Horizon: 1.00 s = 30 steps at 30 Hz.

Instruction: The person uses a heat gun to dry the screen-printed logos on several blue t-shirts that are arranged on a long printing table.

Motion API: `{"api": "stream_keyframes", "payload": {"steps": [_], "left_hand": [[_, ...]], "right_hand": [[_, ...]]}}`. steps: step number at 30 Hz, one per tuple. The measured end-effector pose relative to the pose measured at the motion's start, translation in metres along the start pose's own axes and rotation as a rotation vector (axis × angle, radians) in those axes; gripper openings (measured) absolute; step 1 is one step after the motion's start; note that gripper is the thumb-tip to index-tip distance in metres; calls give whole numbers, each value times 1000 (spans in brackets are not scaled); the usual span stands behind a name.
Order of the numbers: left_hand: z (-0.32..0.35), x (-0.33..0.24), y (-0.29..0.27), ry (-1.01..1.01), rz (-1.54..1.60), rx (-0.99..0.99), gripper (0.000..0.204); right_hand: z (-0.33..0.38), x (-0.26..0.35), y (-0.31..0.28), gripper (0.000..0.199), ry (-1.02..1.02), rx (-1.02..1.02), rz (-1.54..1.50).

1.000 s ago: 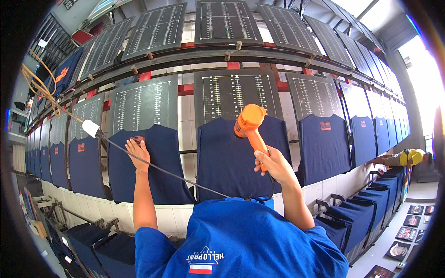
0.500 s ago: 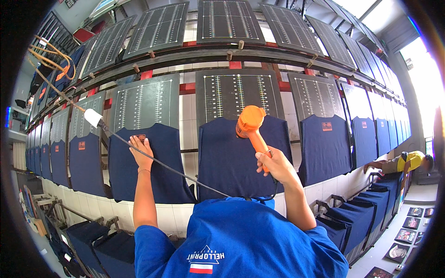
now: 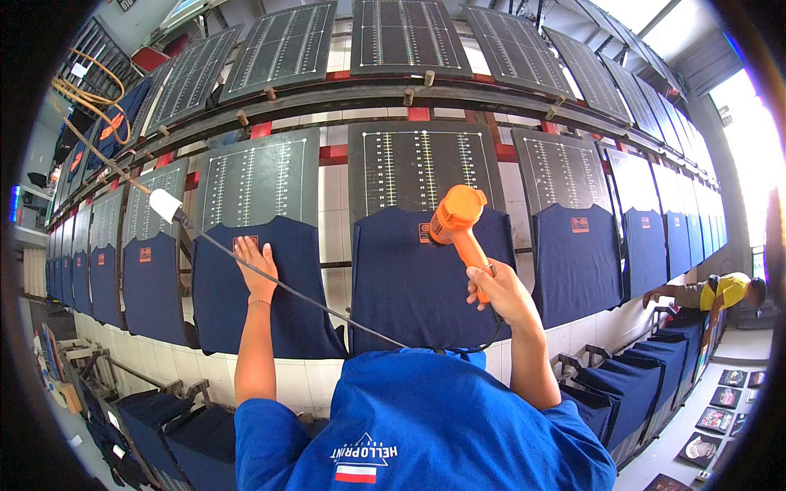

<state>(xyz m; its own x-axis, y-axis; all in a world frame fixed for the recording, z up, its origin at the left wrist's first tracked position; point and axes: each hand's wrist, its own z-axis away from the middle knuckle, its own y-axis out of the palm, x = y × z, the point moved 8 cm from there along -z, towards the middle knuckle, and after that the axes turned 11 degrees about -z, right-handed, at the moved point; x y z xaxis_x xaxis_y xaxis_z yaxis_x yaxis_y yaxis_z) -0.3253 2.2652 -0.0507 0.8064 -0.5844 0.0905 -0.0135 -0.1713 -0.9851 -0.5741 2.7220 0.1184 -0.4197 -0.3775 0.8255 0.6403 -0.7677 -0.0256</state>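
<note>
My left hand [image 3: 258, 270] lies flat, fingers stretched out, on a navy T-shirt [image 3: 270, 327] spread over a dark board. Its fingertips cover part of a small orange print near the neckline. In my right hand [image 3: 503, 293] is the handle of an orange hair dryer [image 3: 458, 209], held above the navy T-shirt [image 3: 417, 295] on the middle board. The nozzle points left, close to a small orange print [image 3: 425, 233] that it partly hides. A dark cable [image 3: 303, 288] runs slantwise over the left shirt to a white connector [image 3: 166, 204].
Boards with printed scales [image 3: 409, 37] stand in rows, several dressed in navy shirts. A metal rail [image 3: 344, 92] with pegs runs between rows. Navy shirts [image 3: 634, 372] also hang behind me on both sides. At right, a person in yellow [image 3: 733, 290] bends over them.
The hair dryer and my right hand have shifted slightly right and down, uncovering part of the middle shirt's print. My left hand has slid a little to the right on its shirt.
</note>
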Motion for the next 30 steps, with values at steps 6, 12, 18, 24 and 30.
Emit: {"api": "stream_keyframes", "payload": {"steps": [6, 12, 18, 24, 30], "left_hand": [[-11, 25, 4, -129, 41, 31, 64], [-4, 17, 9, -81, 30, 29, 66], [4, 14, 3, -178, 65, 49, 64], [47, -43, -45, 46, 24, -56, 51], [155, -115, -66, 260, 1061, 450, 28]], "right_hand": [[5, 4, -9, 32, -8, -38, -2], [7, 0, -19, 32, -15, -60, -26], [8, -5, -30, 33, -12, -83, -44], [9, -7, -34, 33, -28, -70, -81], [-8, -1, -26, 32, -77, -29, -127]]}}
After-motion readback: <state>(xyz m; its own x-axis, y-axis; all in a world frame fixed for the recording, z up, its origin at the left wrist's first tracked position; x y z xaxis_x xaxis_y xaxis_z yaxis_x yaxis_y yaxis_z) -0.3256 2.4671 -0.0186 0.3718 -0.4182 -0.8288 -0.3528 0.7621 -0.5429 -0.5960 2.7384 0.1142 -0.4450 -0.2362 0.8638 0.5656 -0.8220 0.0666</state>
